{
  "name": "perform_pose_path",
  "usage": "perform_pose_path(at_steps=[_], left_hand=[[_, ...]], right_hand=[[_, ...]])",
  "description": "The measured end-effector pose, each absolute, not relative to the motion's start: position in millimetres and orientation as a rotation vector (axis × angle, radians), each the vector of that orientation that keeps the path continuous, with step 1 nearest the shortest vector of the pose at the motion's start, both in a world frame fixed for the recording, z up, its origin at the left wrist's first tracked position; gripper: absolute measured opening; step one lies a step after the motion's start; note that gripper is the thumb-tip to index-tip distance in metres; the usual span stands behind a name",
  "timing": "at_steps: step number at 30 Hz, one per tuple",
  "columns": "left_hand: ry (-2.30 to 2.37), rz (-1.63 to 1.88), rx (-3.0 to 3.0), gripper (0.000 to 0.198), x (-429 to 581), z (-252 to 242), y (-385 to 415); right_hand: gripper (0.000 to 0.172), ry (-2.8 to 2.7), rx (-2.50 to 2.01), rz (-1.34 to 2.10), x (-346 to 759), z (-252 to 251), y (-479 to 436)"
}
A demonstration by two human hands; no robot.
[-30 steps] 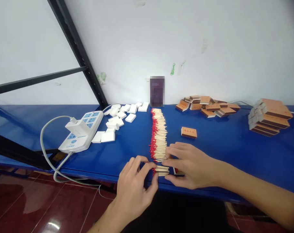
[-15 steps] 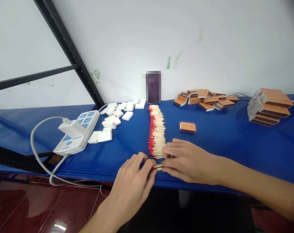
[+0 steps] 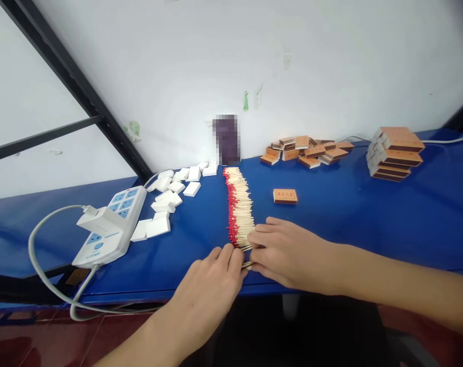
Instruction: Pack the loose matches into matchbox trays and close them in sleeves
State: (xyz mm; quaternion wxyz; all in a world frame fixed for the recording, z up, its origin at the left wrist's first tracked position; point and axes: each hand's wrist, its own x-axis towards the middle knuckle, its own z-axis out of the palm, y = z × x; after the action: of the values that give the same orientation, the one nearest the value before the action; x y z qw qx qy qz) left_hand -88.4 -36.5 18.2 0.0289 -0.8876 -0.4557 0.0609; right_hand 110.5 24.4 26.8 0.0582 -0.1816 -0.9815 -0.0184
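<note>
Between my two hands, at the near edge of the blue table, a few matches (image 3: 247, 264) lie sideways. My left hand (image 3: 218, 275) is closed on their left end, where its fingers cover the heads. The fingertips of my right hand (image 3: 282, 252) pinch the other end of the same matches. Just beyond my fingers runs a long row of matches (image 3: 239, 206), red heads to the left and pale sticks to the right. My right hand's upper fingers touch the row's near end. A single orange matchbox (image 3: 285, 196) lies flat beyond my right hand.
White blocks (image 3: 158, 226) lie scattered on the left, beside a power strip (image 3: 114, 221) with a looping white cable. Loose matchboxes (image 3: 308, 162) are heaped by the wall, and a matchbox stack (image 3: 397, 148) stands at the right. A blurred dark panel (image 3: 228, 138) leans at the back.
The camera view has shifted, moving the tabletop things leftward. My left fingers have come nearer my right hand and now cover the heads of the held matches.
</note>
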Motion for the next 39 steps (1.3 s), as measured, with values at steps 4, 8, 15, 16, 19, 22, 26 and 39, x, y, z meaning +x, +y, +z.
perform_pose_path(at_steps=[4,8,15,16,19,22,26,39], left_hand=[[-1.459,0.218,-2.749,0.012,-88.1,18.8,-36.6],[-1.453,0.245,-2.735,0.009,-87.9,17.7,-35.9],[-1.396,0.159,-2.728,0.01,-88.2,13.0,-36.6],[-1.393,0.161,-2.728,0.011,-88.5,12.9,-36.9],[-1.372,0.193,-2.748,0.015,-89.5,14.2,-37.3],[-1.328,0.314,-2.785,0.024,-89.4,19.0,-36.1],[-1.291,0.447,-2.805,0.032,-90.1,25.6,-34.3],[-1.107,0.103,-2.924,0.006,-60.7,45.9,0.3]], right_hand=[[0.017,-3.022,-0.611,-0.045,106.8,32.3,19.8],[0.017,-3.064,-0.673,0.037,103.6,35.5,21.0],[0.013,-3.084,-0.59,0.006,101.3,35.3,23.8],[0.012,-3.075,-0.588,0.01,101.4,34.5,23.9],[0.012,-3.03,-0.606,0.027,101.6,31.7,23.6],[0.013,-3.002,-0.659,0.055,100.3,29.5,23.3],[0.012,-3.006,-0.741,0.091,96.1,28.5,23.9],[0.013,-2.873,-0.973,0.188,144.5,51.5,36.0]])
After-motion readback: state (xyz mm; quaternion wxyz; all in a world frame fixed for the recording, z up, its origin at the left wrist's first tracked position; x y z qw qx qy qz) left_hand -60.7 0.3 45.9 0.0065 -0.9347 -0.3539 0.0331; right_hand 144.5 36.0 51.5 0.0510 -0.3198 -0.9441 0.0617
